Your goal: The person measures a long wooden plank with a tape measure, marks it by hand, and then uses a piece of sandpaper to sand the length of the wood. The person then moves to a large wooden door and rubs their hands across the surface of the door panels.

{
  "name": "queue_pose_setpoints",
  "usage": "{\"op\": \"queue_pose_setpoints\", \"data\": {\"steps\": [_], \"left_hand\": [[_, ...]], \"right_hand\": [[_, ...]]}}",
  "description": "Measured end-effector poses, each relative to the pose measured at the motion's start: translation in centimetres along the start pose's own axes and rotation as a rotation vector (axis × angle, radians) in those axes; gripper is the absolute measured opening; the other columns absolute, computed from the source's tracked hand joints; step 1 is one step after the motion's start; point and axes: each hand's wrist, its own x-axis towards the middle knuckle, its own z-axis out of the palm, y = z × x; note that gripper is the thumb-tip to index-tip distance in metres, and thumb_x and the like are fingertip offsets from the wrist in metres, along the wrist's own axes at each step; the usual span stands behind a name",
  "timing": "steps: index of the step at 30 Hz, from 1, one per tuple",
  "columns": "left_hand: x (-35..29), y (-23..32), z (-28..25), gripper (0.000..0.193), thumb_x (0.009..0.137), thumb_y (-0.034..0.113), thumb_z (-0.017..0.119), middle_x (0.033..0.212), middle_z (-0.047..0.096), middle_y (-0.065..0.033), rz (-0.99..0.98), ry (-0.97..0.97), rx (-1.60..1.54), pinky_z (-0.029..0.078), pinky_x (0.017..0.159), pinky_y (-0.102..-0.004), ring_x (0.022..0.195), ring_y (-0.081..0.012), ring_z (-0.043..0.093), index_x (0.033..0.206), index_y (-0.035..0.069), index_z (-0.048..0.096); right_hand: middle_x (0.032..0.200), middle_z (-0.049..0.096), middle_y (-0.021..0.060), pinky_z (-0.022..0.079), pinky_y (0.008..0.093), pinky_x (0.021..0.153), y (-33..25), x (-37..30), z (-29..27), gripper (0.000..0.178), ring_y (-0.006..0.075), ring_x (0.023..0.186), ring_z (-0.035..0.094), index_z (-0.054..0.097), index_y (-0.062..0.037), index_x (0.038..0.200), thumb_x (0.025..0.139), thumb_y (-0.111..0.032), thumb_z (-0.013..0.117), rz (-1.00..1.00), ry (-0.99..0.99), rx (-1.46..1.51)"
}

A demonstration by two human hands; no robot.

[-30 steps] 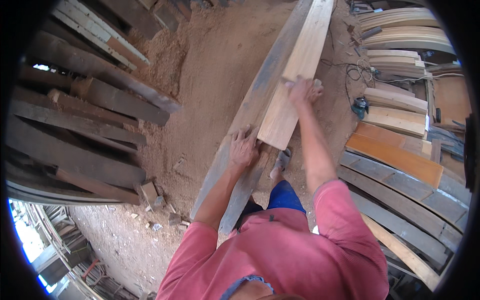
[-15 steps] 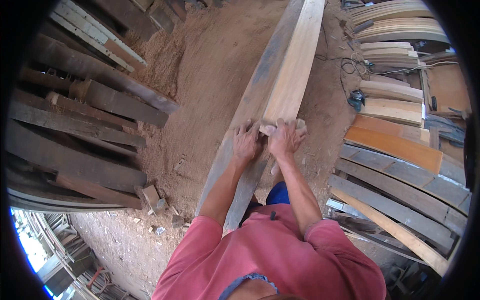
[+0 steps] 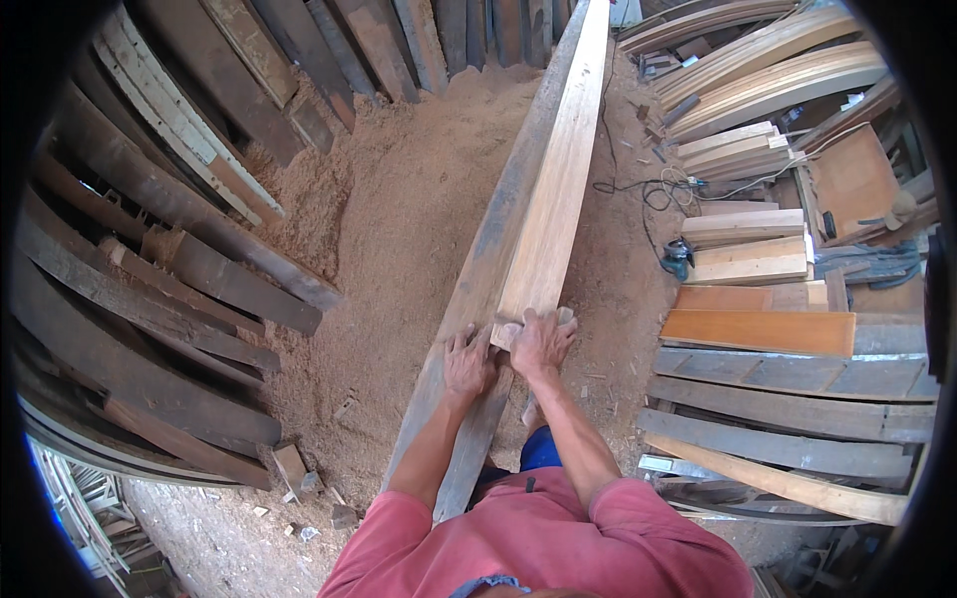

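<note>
A long pale wooden board (image 3: 546, 229) lies along a wider, weathered grey plank (image 3: 478, 269) that runs away from my body. My left hand (image 3: 469, 367) rests on the grey plank beside the pale board's near end, its fingers stretched forward and slightly apart. At that near end, my right hand (image 3: 539, 346) is curled over a short wooden block (image 3: 566, 317) set crosswise against the board. The hand hides most of the block, so I cannot tell how it meets the board.
Dark curved timbers (image 3: 169, 339) are stacked on the left. Along the right lie pale cut boards (image 3: 753, 261), an orange board (image 3: 758, 330) and a green power tool (image 3: 678, 257) with a tangled cord (image 3: 663, 189). Sawdust (image 3: 399, 219) covers the ground, with wood scraps (image 3: 291, 466) at lower left.
The view has tilted, so the boards and both hands sit lower in the picture and more of the far timbers shows. Both hands keep their places at the pale board's near end.
</note>
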Motion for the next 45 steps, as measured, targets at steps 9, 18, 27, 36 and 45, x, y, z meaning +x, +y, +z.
{"op": "queue_pose_setpoints", "data": {"steps": [9, 18, 27, 36, 45], "left_hand": [[0.2, 0.6, 0.5, 0.048, 0.089, 0.027, 0.066, 0.125, 0.069, -0.0131, 0.012, -0.005, 0.013, 0.041, 0.106, -0.0492, 0.127, -0.0329, 0.055, 0.135, 0.014, 0.061], [0.5, 0.6, 0.9, 0.056, 0.089, 0.027, 0.064, 0.130, 0.065, -0.0169, -0.022, -0.098, 0.109, 0.039, 0.110, -0.0484, 0.131, -0.0362, 0.050, 0.141, 0.008, 0.055], [0.6, 0.2, 1.9, 0.059, 0.097, 0.046, 0.051, 0.139, 0.059, -0.0163, -0.008, -0.121, 0.202, 0.036, 0.109, -0.0529, 0.129, -0.0366, 0.051, 0.143, 0.009, 0.054], [2.4, 0.4, 3.8, 0.067, 0.097, 0.058, 0.046, 0.136, 0.059, -0.0205, 0.039, -0.153, 0.215, 0.036, 0.107, -0.0536, 0.123, -0.0406, 0.052, 0.143, 0.009, 0.054], [1.7, 0.8, 2.6, 0.060, 0.097, 0.046, 0.053, 0.134, 0.061, -0.0211, 0.030, -0.148, 0.243, 0.039, 0.107, -0.0528, 0.125, -0.0402, 0.052, 0.143, 0.007, 0.054]], "right_hand": [[0.131, 0.061, 0.0187, 0.036, 0.0581, 0.107, 1.3, 20.1, -4.2, 0.043, 0.0476, 0.133, 0.043, 0.067, -0.0176, 0.125, 0.093, -0.048, 0.066, 0.098, 0.047, 0.007], [0.102, 0.075, 0.0111, 0.049, 0.0468, 0.091, 14.6, 20.4, 5.7, 0.053, 0.0254, 0.099, 0.068, 0.074, -0.0072, 0.112, 0.097, -0.056, 0.060, 0.310, 0.094, 0.928], [0.137, 0.061, 0.0165, 0.050, 0.0436, 0.102, 31.4, 6.7, 23.4, 0.075, 0.0294, 0.121, 0.061, 0.058, 0.0010, 0.138, 0.096, -0.061, 0.060, 0.874, -0.397, 1.070], [0.159, 0.035, 0.0280, 0.034, 0.0530, 0.117, 52.8, 21.3, 15.6, 0.113, 0.0388, 0.147, 0.037, 0.039, 0.0040, 0.152, 0.083, -0.083, 0.056, 1.122, 0.052, 0.937], [0.110, 0.071, 0.0219, 0.052, 0.0506, 0.090, 54.9, 22.5, 11.6, 0.046, 0.0401, 0.105, 0.067, 0.073, -0.0081, 0.106, 0.097, -0.051, 0.059, 0.271, 0.192, 0.487]]}}
